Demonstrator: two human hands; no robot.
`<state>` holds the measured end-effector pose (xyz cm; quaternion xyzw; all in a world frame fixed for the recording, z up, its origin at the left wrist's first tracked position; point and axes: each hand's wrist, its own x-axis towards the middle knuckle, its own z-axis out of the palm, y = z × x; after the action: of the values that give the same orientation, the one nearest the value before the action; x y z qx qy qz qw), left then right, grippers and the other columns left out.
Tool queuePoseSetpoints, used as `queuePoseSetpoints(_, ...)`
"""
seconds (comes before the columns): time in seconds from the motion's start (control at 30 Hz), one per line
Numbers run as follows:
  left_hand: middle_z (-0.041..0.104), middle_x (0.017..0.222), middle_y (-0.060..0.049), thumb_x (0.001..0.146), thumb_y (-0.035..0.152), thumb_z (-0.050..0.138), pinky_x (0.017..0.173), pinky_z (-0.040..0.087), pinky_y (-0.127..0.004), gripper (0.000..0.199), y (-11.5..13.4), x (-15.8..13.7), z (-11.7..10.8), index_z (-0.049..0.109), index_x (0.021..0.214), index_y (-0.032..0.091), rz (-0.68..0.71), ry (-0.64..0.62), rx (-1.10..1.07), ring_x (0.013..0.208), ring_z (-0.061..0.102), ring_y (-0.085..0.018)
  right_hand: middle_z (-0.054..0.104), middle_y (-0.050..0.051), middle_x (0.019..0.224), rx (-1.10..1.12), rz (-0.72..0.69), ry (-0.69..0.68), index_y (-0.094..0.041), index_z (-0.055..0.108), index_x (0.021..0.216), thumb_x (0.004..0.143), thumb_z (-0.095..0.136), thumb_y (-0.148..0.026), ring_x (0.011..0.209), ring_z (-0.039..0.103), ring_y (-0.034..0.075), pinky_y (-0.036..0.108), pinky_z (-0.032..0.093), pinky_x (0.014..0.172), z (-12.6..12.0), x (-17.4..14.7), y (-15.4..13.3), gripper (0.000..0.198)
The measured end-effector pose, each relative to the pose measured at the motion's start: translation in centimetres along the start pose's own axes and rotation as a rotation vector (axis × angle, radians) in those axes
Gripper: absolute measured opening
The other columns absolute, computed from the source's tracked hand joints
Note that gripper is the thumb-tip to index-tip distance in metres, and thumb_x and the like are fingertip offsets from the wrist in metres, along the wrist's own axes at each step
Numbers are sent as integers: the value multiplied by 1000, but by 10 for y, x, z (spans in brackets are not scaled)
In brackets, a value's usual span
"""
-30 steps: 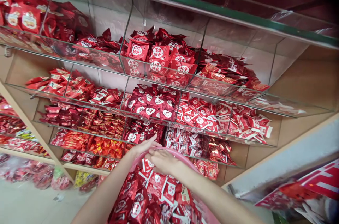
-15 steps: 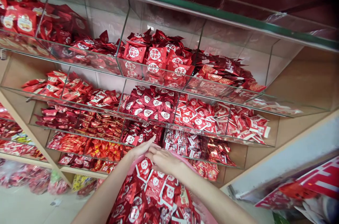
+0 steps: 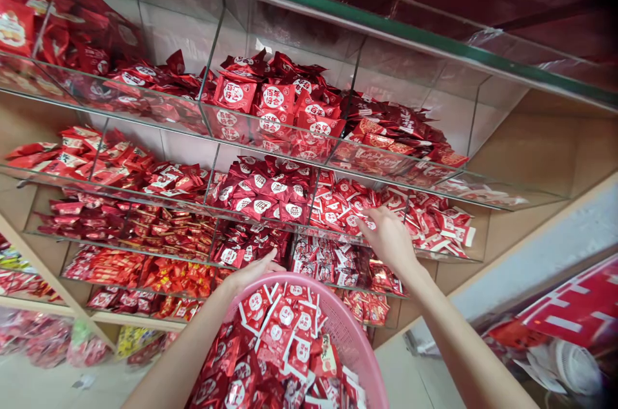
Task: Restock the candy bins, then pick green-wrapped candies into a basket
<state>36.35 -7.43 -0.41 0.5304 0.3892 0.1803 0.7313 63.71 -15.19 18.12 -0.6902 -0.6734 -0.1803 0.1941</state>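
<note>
A pink plastic basket (image 3: pixel 355 332) full of red and white candy packets (image 3: pixel 284 325) is in front of me at the bottom middle. My left hand (image 3: pixel 255 270) rests by the basket's far left rim, fingers stretched out and holding nothing. At the lower right shelf compartment, my right hand (image 3: pixel 389 238) reaches over the glass front edge. Its fingers are bent around a small red packet (image 3: pixel 371 224) with a white label, close above similar red and white packets (image 3: pixel 333 203) in the compartment. Dark red packets (image 3: pixel 261 187) fill the compartment to the left.
Glass shelves with upright dividers hold several kinds of red packets (image 3: pixel 273 100). A thick green-edged glass shelf (image 3: pixel 338 16) crosses above. Filled plastic bags (image 3: pixel 87 341) stand on the floor (image 3: pixel 111 383) at left. A white wall and a red sign (image 3: pixel 574 306) are at right.
My right hand has moved from over the basket up and right to the shelf compartment. The left hand stays near the basket rim. More of the basket shows now, and the view has shifted slightly.
</note>
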Motion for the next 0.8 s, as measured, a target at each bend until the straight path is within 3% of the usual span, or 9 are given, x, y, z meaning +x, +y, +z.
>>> queuePoseSetpoints(0.2, 63, 102, -11, 69, 80, 36, 82, 43, -31, 81, 3, -2, 3, 63, 107, 14, -14, -1, 0, 88, 58, -21, 60, 10, 89, -186, 136, -110, -19, 63, 80, 85, 47, -45, 88, 57, 25, 30, 40, 64, 6, 0, 16, 31)
queuePoseSetpoints(0.4, 64, 99, -12, 71, 78, 37, 79, 45, -32, 79, 8, -8, 7, 63, 106, 12, -23, 0, -24, 85, 58, -22, 62, 10, 84, -98, 187, -127, -19, 59, 74, 80, 55, -41, 80, 58, 23, 28, 33, 59, 18, 9, 21, 24)
queuePoseSetpoints(0.53, 63, 101, -12, 71, 77, 39, 84, 43, -33, 77, 3, -4, 4, 63, 106, 13, -21, 5, -33, 91, 58, -23, 62, 4, 71, 93, 186, -137, -20, 54, 63, 75, 58, -35, 68, 57, 18, 26, 31, 55, 27, 12, 27, 20)
queuePoseSetpoints(0.67, 63, 103, -13, 71, 77, 40, 86, 43, -35, 78, -2, 0, 2, 62, 108, 12, -32, -18, -81, 91, 58, -24, 60, 1, 61, 304, 150, -25, -20, 55, 63, 78, 52, -45, 58, 54, 16, 25, 32, 55, 25, 10, 26, 29)
queuePoseSetpoints(0.8, 63, 103, -12, 72, 76, 38, 85, 43, -35, 76, 0, 0, 2, 62, 108, 14, -32, -19, -63, 90, 59, -23, 54, -1, 50, 364, 144, 115, -20, 57, 69, 80, 49, -52, 48, 48, 15, 26, 32, 54, -2, 1, 13, 35)
